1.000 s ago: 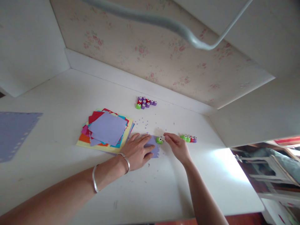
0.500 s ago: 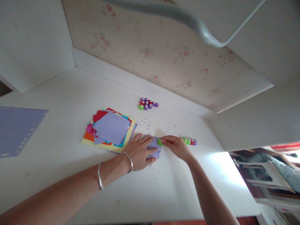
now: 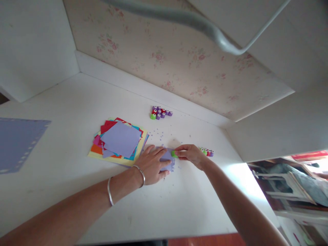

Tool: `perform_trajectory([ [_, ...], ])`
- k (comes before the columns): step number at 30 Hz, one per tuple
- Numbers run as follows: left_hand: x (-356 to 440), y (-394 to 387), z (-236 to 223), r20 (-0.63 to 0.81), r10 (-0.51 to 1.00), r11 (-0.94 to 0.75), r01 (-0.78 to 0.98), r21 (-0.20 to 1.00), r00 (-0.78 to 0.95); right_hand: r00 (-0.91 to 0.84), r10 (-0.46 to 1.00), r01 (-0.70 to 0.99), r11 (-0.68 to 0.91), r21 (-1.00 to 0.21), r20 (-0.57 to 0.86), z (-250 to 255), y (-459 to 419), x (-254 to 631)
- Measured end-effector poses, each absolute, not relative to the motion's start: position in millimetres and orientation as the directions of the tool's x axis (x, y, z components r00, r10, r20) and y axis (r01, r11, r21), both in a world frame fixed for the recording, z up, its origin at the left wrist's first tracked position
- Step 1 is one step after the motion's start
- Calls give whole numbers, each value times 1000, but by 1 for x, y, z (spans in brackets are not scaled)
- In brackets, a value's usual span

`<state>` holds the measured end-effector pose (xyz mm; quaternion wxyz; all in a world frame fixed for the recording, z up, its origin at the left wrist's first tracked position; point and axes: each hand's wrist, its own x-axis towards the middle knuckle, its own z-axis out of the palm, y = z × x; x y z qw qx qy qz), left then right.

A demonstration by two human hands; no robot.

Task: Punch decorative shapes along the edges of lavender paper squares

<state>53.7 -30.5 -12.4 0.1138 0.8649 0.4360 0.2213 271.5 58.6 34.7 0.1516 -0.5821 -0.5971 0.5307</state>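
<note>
My left hand (image 3: 153,166), with a silver bangle at the wrist, lies flat with fingers spread on a small purple sheet of paper (image 3: 167,166). Ragged notches run along that sheet's right edge. My right hand (image 3: 191,155) pinches a small green paper punch (image 3: 173,154) at the upper right edge of the sheet. Whether the paper sits inside the punch cannot be made out. Tiny purple paper bits (image 3: 161,134) are scattered beyond the sheet. Partly behind my right hand stands a short row of green, red and purple punches (image 3: 208,152).
Left of my left hand lies a stack of coloured paper (image 3: 121,138). A larger purple sheet with a punched edge (image 3: 22,143) is at the far left. More punches (image 3: 159,112) stand grouped near the wall. A pale cable (image 3: 200,24) crosses above the white desk (image 3: 107,212).
The view has shifted slightly. My right hand stays at the sheet's right edge with the green punch, its fingers and forearm angled a little differently. My left hand keeps its place on the paper.
</note>
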Motion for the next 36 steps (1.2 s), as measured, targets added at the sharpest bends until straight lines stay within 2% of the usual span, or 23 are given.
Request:
perform_trajectory([
  [5,54,-30,-11,274,811,-585,711,389,517,-231,863,544,-268,-795,-449,36,61,268],
  [14,54,-29,-8,285,814,-580,707,403,506,-246,863,695,-160,-701,-441,39,67,267],
  [29,54,-29,-8,268,817,-577,722,382,511,-287,793,641,-258,-722,-538,36,76,265],
  [36,55,-29,-7,263,819,-574,726,379,510,-311,777,664,-235,-710,-548,35,80,270],
])
